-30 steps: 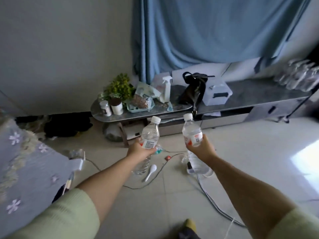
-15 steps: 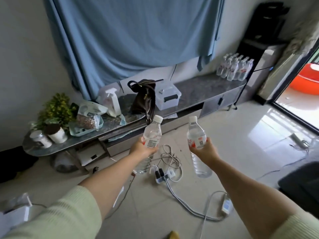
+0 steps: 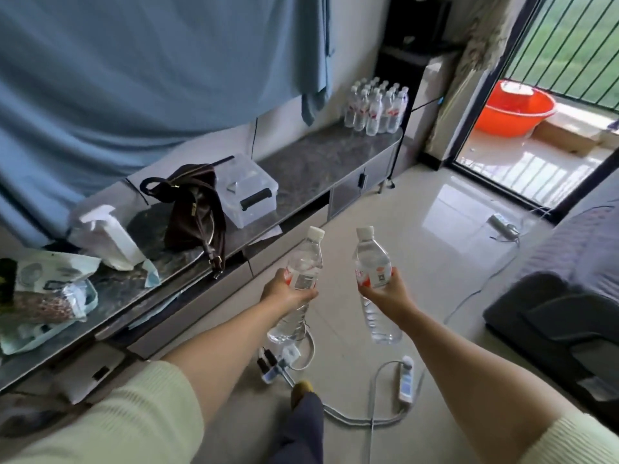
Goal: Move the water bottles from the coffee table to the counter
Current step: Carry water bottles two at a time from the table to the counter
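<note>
My left hand (image 3: 283,291) grips a clear water bottle (image 3: 303,262) with a white cap around its labelled middle. A second capped bottle (image 3: 373,262) is held the same way by my right hand (image 3: 387,294). Both bottles are upright, side by side, in the air over the floor. The long grey stone-topped counter (image 3: 321,162) runs from lower left to upper right. At its far right end stands a cluster of several water bottles (image 3: 376,107).
On the counter sit a brown handbag (image 3: 194,209), a clear plastic box (image 3: 249,189), a white spray bottle (image 3: 112,234) and bags of snacks (image 3: 47,296). Power strips and cables (image 3: 405,380) lie on the floor. A dark cushion (image 3: 552,316) is at right, an orange basin (image 3: 516,108) beyond the doorway.
The view has swung right along the counter, bringing the cluster of bottles and the doorway into view. Both hands still hold their bottles, which are now closer to the counter's right part.
</note>
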